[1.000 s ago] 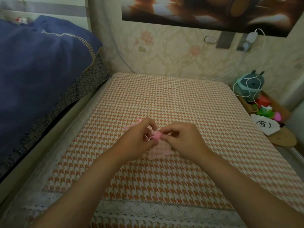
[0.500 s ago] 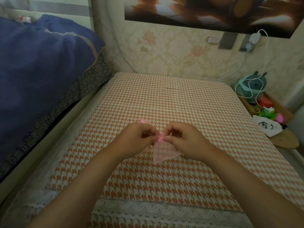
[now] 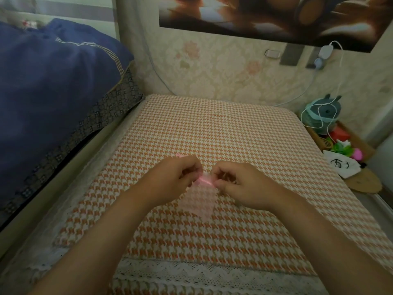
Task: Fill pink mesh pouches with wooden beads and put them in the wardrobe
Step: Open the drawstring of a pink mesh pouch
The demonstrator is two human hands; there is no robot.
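both hands [image 3: 209, 182] pinching pink mesh pouch [image 3: 201, 202] top above mat [image 3: 223, 133]

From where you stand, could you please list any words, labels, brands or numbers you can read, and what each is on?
None can be read.
White cloth item at the right: a black hand-drawn mark, more a doodle than letters; not legible.
Wall picture: blurred, no text visible.
Pink mesh pouch held by both hands: no label visible.

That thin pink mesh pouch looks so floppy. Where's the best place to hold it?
Probably at its gathered top edge, from either side, as the left hand and right hand do. The pink mesh pouch is limp and sheer, and hangs down from there.
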